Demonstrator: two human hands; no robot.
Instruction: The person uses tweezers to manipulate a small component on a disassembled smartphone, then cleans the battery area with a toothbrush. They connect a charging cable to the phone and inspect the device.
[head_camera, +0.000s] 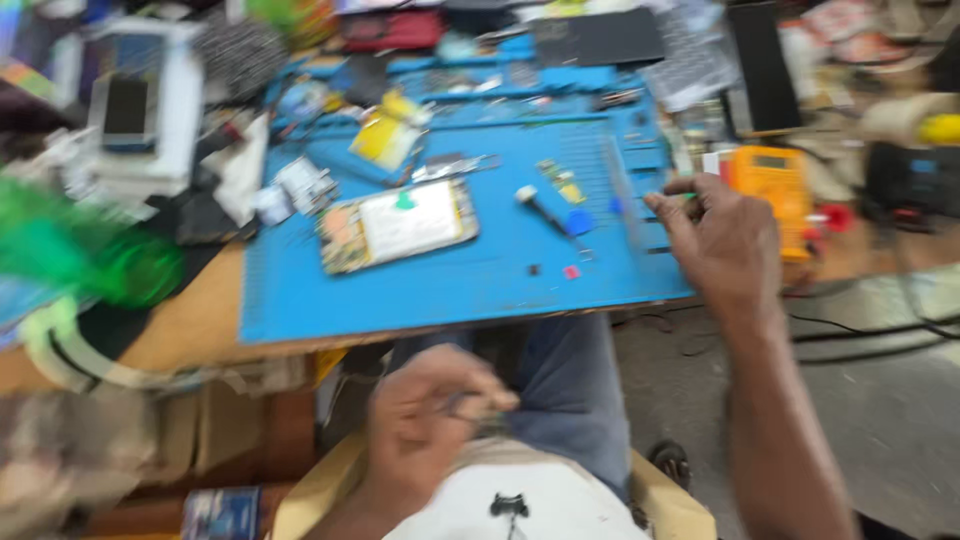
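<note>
Right hand (722, 245): raised over the right edge of the blue repair mat (450, 285), fingers curled, pinching something small; item not discernible.
Left hand (430, 425): low, near lap, closed on thin tweezers (470, 402).
Opened phone (397, 226): mat centre, left of the right hand, long axis roughly left-right.
Screwdriver (545, 212): between phone and right hand; right hand nearer.

Mat: blue work mat (450, 290) lying across the wooden bench edge.
Phone: opened phone (397, 226) lying face-down on the mat, insides showing.
Screwdriver: small one (543, 211) resting right of the phone.
Meter: orange multimeter (772, 190) sitting beyond the mat's right edge.
Far left: second phone (126, 108) lying on white boxes, blurred.
</note>
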